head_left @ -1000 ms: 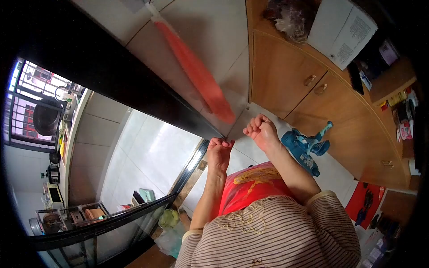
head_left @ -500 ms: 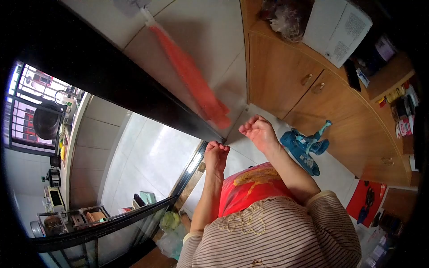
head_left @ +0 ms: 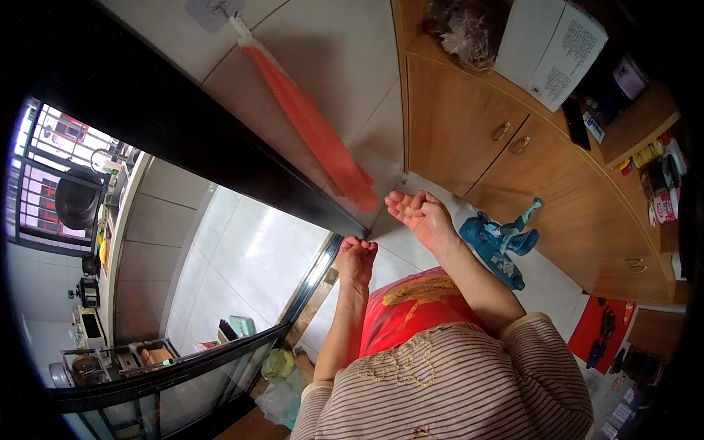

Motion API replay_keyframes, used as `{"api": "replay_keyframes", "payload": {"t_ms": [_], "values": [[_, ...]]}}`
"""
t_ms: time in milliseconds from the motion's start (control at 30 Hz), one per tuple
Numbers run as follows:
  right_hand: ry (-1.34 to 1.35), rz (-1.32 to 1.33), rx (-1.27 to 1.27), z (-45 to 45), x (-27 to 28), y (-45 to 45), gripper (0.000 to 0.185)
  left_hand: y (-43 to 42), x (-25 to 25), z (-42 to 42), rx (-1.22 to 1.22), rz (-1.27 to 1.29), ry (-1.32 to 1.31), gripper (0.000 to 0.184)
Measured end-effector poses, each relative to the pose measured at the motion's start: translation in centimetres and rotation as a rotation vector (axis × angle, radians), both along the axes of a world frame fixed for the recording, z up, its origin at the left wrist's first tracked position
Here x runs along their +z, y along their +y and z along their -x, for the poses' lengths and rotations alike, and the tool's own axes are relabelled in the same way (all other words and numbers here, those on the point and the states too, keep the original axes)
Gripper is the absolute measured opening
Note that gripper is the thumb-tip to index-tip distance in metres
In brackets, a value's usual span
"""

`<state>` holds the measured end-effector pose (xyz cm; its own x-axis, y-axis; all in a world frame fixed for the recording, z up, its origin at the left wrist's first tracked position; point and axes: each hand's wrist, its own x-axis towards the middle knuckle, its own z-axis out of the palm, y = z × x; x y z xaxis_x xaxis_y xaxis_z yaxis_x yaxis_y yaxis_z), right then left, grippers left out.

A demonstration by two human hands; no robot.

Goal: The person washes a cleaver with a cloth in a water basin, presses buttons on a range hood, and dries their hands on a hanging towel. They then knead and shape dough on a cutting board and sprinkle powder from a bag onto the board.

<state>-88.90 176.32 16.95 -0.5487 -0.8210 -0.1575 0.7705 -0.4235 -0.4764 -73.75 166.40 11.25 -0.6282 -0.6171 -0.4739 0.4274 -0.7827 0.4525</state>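
Observation:
My left hand [head_left: 357,261] is in front of my body with its fingers curled in, beside the foot of the dark door frame in the picture; nothing shows in it. To its right, my right hand [head_left: 425,220] is raised, some fingers stretched out to the left and others bent, with no object visible in it. Just beyond its fingertips in the picture is the lower end of a coral-red towel [head_left: 312,128]. This towel hangs from a hook [head_left: 216,7] on the tiled wall, and I cannot see either hand touching it.
A wooden cabinet [head_left: 469,125] stands at right, with a white box [head_left: 550,55] on top. A blue toy-like object [head_left: 495,246] is on the floor. At left, a dark door frame [head_left: 220,139] borders the kitchen; a rack [head_left: 121,359] and plastic bag [head_left: 282,396] are lower left.
My right hand's fingers have straightened from a curl and reach a little farther left. My left hand has dropped very slightly. The towel hangs in nearly the same place.

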Motion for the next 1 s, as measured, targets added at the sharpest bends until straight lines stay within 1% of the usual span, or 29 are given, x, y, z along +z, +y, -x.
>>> {"api": "replay_keyframes", "payload": {"t_ms": [133, 233, 333, 433, 533, 633, 733, 833, 900, 1000], "values": [[-0.023, -0.028, -0.025, -0.2, 0.6, 0.1, 0.017, 0.3, -0.2, 0.0, -0.020, 0.005, 0.004, 0.026], [0.004, -0.018, -0.011, -0.2, 0.4, 0.3, 0.020, 0.5, -0.2, 0.0, -0.029, 0.011, -0.005, 0.026], [-0.030, 0.014, -0.012, -0.2, -0.1, 0.3, 0.020, 0.6, -0.3, -0.3, -0.028, 0.012, 0.002, 0.026], [0.012, -0.026, -0.039, -0.4, 0.3, 0.2, 0.020, 0.6, -0.4, -0.5, -0.030, 0.015, 0.021, 0.025], [-0.009, -0.072, -0.071, -0.7, 1.2, 0.0, 0.020, 0.7, -0.5, -0.5, -0.033, 0.008, -0.016, 0.024], [-0.056, -0.082, -0.025, -0.9, 1.2, 0.0, 0.019, 0.6, 0.1, -0.9, -0.035, -0.003, -0.048, 0.023], [-0.053, -0.100, -0.053, -1.2, 1.7, -0.3, 0.017, 0.5, 0.1, -1.0, -0.034, -0.002, -0.061, 0.023], [-0.030, -0.002, -0.024, -0.9, 0.7, -0.3, 0.017, 0.2, -0.6, -1.1, -0.050, 0.011, -0.042, 0.020], [-0.049, -0.057, -0.040, -0.9, 0.6, -0.2, 0.016, 0.1, -1.0, -1.2, -0.079, 0.043, -0.033, 0.019], [-0.072, -0.070, -0.035, -0.3, 0.1, -0.6, 0.015, -0.5, -1.0, -0.6, -0.072, 0.089, -0.134, 0.015]]}}
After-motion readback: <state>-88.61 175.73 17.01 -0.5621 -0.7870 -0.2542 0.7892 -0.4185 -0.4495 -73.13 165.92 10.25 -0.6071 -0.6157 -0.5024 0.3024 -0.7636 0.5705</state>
